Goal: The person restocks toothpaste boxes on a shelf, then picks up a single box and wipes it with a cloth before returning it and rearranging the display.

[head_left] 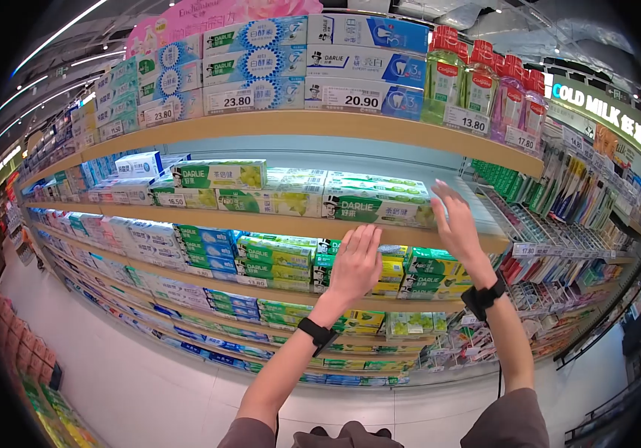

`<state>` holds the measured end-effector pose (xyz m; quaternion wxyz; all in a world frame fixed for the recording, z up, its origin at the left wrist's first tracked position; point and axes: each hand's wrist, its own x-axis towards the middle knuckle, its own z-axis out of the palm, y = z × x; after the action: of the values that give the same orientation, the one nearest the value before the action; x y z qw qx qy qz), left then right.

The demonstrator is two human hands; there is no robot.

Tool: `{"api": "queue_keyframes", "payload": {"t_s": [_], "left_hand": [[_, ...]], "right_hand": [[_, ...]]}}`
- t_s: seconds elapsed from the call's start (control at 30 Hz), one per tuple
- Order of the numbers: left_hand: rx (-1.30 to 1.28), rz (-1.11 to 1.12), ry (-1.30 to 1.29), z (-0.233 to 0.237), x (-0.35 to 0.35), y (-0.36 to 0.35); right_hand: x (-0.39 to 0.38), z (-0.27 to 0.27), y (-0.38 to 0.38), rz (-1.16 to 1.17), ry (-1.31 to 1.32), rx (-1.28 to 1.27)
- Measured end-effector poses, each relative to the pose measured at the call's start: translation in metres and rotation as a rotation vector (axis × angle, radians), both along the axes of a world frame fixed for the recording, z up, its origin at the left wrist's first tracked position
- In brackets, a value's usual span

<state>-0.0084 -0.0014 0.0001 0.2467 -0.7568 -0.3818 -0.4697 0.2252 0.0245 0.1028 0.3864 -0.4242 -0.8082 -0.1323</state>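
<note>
Green and white Darlie toothpaste boxes [376, 209] lie in a row on the second shelf [298, 222]. My right hand [455, 220] is at the right end of this row, fingers apart and raised beside the end box, holding nothing. Below the front of the same box, my left hand [358, 261] lies against the shelf's front edge with its fingers extended and nothing in them. Another Darlie box [219, 175] rests on top of the row further left. Both wrists wear black bands.
Blue toothpaste boxes [365, 67] and Colgate bottles [481, 86] stand on the top shelf [260, 127]. Lower shelves hold more Darlie boxes [275, 261]. Toothbrush packs [559, 187] hang at the right. Stacked goods [25, 347] stand at the lower left.
</note>
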Motion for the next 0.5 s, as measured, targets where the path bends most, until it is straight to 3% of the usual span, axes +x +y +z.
{"api": "queue_keyframes", "payload": {"t_s": [0.1,0.17,0.3,0.5], "left_hand": [[0.036,-0.032,0.034,0.005,-0.005,0.007],[0.036,-0.032,0.004,0.009,-0.011,0.01],[0.118,-0.003,-0.066,0.011,-0.029,0.017],[0.191,-0.001,-0.137,0.002,-0.025,0.024]], "right_hand": [[0.037,-0.035,-0.018,-0.126,0.058,0.164],[0.058,-0.055,-0.021,-0.193,0.097,0.408],[0.094,-0.08,-0.012,-0.161,-0.048,0.436],[0.093,-0.104,-0.01,-0.169,0.014,0.454]]}}
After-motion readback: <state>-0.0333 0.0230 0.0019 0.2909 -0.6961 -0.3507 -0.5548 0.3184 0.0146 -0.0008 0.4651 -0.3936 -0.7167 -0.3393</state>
